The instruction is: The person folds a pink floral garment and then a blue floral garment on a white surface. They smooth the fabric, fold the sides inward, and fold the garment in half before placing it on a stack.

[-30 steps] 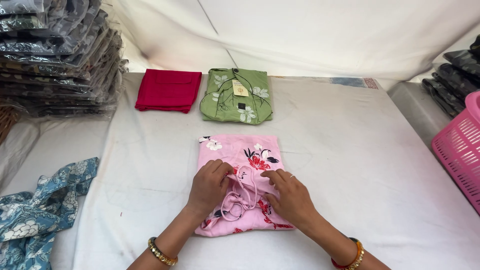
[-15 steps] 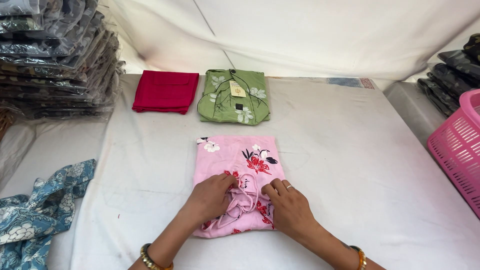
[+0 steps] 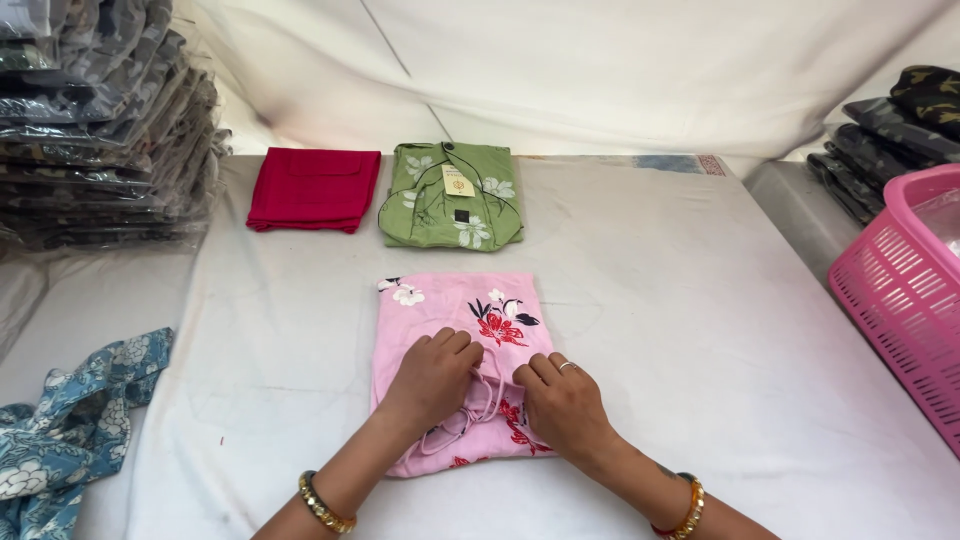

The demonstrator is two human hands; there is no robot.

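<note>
A folded pink floral garment lies on the white table cover in front of me. My left hand presses on its lower middle, fingers bent over thin pink strings. My right hand, with a ring, rests flat on the garment's lower right part, beside the strings. Both wrists carry gold and red bangles. Farther back lie a folded green floral garment with a tag and a folded red garment, side by side.
A tall stack of plastic-wrapped dark clothes stands at the back left. Blue floral cloth lies loose at the left edge. A pink plastic basket sits at the right, with dark folded clothes behind it.
Both hands have shifted slightly on the pink garment, gathering the strings toward its middle and pressing them down. The garment has stayed in place.
</note>
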